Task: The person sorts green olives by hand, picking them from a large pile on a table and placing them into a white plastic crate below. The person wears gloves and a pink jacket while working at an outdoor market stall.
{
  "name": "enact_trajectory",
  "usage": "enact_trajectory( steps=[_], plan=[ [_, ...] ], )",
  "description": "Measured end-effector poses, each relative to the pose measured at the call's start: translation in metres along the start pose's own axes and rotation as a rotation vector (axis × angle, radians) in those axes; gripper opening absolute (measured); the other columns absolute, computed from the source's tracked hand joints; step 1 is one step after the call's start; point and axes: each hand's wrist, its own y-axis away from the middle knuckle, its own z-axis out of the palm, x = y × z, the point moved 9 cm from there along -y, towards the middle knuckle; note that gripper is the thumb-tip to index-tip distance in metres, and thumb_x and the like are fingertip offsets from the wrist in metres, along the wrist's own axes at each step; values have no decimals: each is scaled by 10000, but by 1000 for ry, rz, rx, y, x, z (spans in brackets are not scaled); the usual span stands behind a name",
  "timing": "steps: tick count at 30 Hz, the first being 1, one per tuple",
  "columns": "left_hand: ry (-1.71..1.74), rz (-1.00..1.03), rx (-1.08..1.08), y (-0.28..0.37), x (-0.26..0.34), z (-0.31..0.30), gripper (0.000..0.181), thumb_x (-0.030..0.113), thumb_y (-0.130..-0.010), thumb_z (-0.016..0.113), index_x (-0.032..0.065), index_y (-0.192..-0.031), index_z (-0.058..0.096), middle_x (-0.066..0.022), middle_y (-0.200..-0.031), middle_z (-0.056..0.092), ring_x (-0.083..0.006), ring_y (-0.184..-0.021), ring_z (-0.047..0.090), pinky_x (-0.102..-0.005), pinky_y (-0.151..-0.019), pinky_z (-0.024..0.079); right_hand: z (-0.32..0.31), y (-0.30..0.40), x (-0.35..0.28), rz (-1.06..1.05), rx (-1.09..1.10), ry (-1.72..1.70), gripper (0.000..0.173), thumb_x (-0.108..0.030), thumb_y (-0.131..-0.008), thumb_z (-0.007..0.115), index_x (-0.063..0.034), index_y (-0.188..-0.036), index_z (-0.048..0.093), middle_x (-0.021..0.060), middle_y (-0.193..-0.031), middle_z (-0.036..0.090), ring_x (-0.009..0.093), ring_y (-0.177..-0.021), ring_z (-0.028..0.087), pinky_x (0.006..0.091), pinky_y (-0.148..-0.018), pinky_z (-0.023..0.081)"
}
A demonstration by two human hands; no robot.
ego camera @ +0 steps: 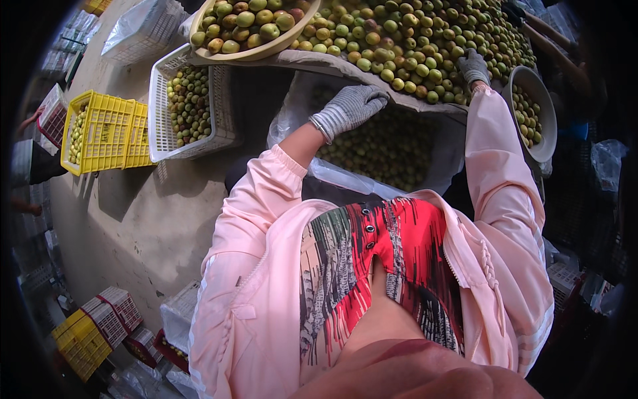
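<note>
Green and reddish round fruits point(423, 62) lie spread over a sorting table with a cloth-covered edge point(339, 62). My left hand point(356, 107), in a grey knit glove, is at the table's near edge with its fingers curled; whether anything is inside them cannot be told. My right hand point(473, 67), gloved alike, reaches onto the fruits on the right, its fingertips among them; a hold on any fruit cannot be made out. Below my left hand, a plastic-lined container point(344, 174) holds more fruits in shadow.
A basin point(279, 52) of larger fruits stands at the table's left, another basin point(548, 114) at its right. White point(157, 104) and yellow point(112, 129) plastic crates with fruits stand on the left. Another person's arms point(553, 50) reach in at the upper right.
</note>
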Motion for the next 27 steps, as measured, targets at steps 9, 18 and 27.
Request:
enact_trajectory(
  steps=[9, 18, 27],
  plan=[
    [-139, 18, -102, -6, 12, 3, 343, 315, -871, 525, 38, -1056, 605, -184, -1026, 621, -353, -961, 584, -407, -851, 465, -8, 62, -273, -723, 63, 156, 304, -243, -869, 508, -247, -1173, 492, 121, -1111, 559, 344, -957, 591, 445, -755, 500],
    [-116, 34, -120, -7, 7, 2, 365, 342, -878, 509, 37, -1055, 604, -200, -992, 623, -372, -930, 585, -423, -829, 468, -44, 97, -222, -615, 74, -2, 243, -293, -840, 516, -172, -1050, 522, 148, -949, 583, 362, -867, 596, 458, -705, 495],
    [-189, 102, -163, 7, 21, 17, 341, 319, -870, 526, 53, -1073, 593, -188, -1012, 619, -359, -964, 576, -411, -851, 461, -85, 230, 197, 96, -163, 326, 372, -239, -794, 600, -166, -1146, 501, 160, -1091, 531, 367, -985, 559, 455, -810, 470]
  ],
)
